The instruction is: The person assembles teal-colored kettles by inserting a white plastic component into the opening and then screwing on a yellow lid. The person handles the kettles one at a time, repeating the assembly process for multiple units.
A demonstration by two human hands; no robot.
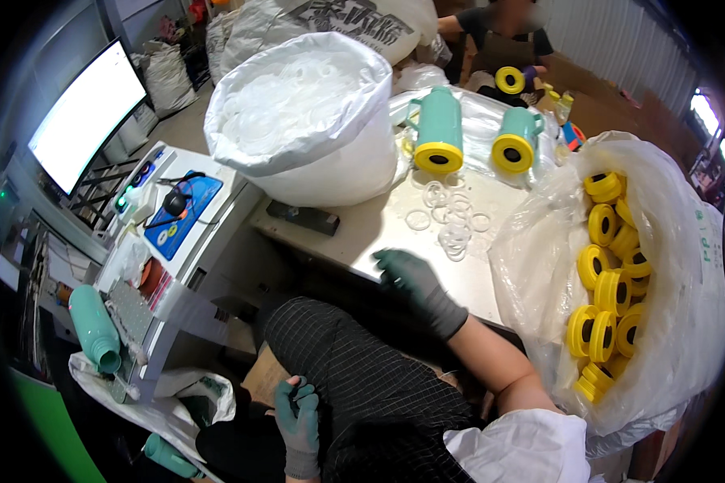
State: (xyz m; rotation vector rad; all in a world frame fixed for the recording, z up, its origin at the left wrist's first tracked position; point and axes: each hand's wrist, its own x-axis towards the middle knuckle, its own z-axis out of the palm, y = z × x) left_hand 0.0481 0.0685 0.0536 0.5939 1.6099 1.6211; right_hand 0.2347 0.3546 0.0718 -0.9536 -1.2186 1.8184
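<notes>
My right hand (415, 286), in a grey and green work glove, hovers at the near edge of the white table (370, 233). Its fingers point left and are loosely apart, with nothing visible in them. Beyond it, a loose pile of clear rings (453, 216) lies on the tabletop. My left hand (298, 419), gloved alike, hangs low beside my checked trouser leg. Its fingers bend loosely and the palm shows no object. At the back of the table lie two mint-green flask bodies, a larger one (441, 121) and a smaller one (517, 129), their yellow-rimmed ends toward me.
A white sack (330, 165) full of clear parts stands at the back left. To the right, a plastic bag (532, 249) holds several yellow rings (612, 290). Another green flask (95, 326) lies at the far left, below a monitor (89, 117). A co-worker (503, 40) sits opposite.
</notes>
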